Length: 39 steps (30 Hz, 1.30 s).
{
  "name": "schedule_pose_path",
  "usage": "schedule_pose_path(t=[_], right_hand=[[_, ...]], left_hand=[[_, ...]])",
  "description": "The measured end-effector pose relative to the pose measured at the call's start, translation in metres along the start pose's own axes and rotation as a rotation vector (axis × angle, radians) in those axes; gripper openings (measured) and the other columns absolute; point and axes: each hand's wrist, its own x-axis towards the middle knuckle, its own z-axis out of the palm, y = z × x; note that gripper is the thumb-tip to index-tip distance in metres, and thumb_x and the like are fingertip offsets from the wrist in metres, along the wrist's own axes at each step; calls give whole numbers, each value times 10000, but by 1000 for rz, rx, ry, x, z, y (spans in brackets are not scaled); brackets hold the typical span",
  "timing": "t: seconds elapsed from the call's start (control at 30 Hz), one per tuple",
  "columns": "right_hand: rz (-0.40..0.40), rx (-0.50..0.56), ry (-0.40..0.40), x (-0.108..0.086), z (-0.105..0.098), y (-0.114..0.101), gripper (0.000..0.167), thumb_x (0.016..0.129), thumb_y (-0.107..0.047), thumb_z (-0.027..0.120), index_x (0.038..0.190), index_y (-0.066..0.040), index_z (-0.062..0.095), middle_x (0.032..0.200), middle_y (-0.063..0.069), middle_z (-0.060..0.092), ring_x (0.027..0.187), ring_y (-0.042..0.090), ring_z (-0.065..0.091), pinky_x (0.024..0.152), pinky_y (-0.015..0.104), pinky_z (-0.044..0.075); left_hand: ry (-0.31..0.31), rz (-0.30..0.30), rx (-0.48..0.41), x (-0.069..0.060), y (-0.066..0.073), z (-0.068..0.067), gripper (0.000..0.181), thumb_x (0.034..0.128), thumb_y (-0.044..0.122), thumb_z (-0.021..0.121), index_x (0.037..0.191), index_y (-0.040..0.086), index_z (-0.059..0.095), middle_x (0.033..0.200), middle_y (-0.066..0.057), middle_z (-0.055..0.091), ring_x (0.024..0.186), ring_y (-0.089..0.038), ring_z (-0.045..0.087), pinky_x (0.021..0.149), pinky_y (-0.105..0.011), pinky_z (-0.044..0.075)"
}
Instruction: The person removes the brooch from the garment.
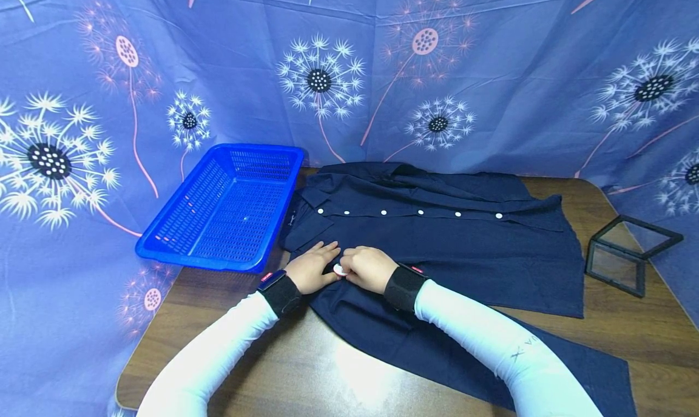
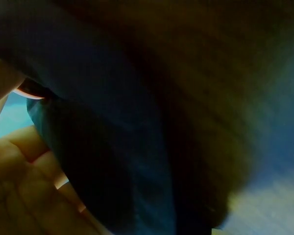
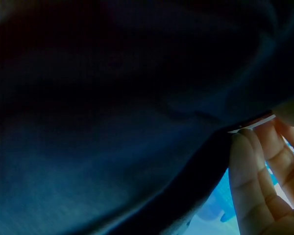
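Clock read on the head view, 12 at the far side, centre at the hands. Small white disc (image 1: 340,270) sits between the two hands over the dark navy shirt (image 1: 426,247), at 3 o'clock of the left hand (image 1: 314,268) and 9 o'clock of the right hand (image 1: 368,268). Grip: right fingertips pinch the disc by its edge, gap narrow; left fingers spread, fairly straight, resting on the cloth, thumb pointing to 3 o'clock, close by the disc. Whether that thumb bears on it: cannot tell. Both wrist views are dark, showing only a thin pale rim against cloth; whether the disc is fastened to the shirt cannot be told. Handling, judged: disc light and stiff, probably smooth, apt to slip or turn; best taken by opposite edges between thumb and forefinger. Shirt soft, limp, light, likely to ruck when pulled; best held flat with spread fingers just beside the disc, or pinched at a fold. Low risk of breakage; creasing likelier. Surroundings: collar (image 1: 314,197) at 11 o'clock, row of white buttons (image 1: 384,212) running from 11 round to 2, blue basket (image 1: 199,263) at 10, black frame (image 1: 618,250) at 3, brown table (image 1: 262,371) bare at 7
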Motion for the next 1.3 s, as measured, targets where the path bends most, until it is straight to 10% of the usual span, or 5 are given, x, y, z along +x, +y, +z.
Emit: schedule_pose_path(t=[0.47, 0.83, 1.3], right_hand=[[9, 8, -15, 1, -1, -1, 265, 734, -146, 802, 651, -181, 552, 714, -42, 561, 671, 152, 565, 606, 310, 444], [10, 27, -25, 0, -1, 2, 192, 733, -161, 815, 701, -184, 627, 738, -46, 595, 697, 149, 601, 628, 311, 485], [10, 35, -30, -2, 1, 2, 245, 745, -144, 809, 669, -184, 580, 713, -43, 566, 671, 140, 578, 604, 299, 458]], left_hand=[[52, 42, -57, -1, -3, -2, 601, 867, 294, 738, 1356, -4, 554, 1456, -179, 508, 1381, -391, 434, 1146, -456, 352], [222, 125, -102, -10, 5, -16, 411, 832, 207, 765, 1180, 14, 662, 1199, -136, 675, 1163, -264, 626, 1006, -404, 486], [169, -21, -124, -6, 7, -9, 197, 867, 251, 703, 700, 160, 652, 652, 64, 603, 588, -62, 507, 542, -235, 396]])
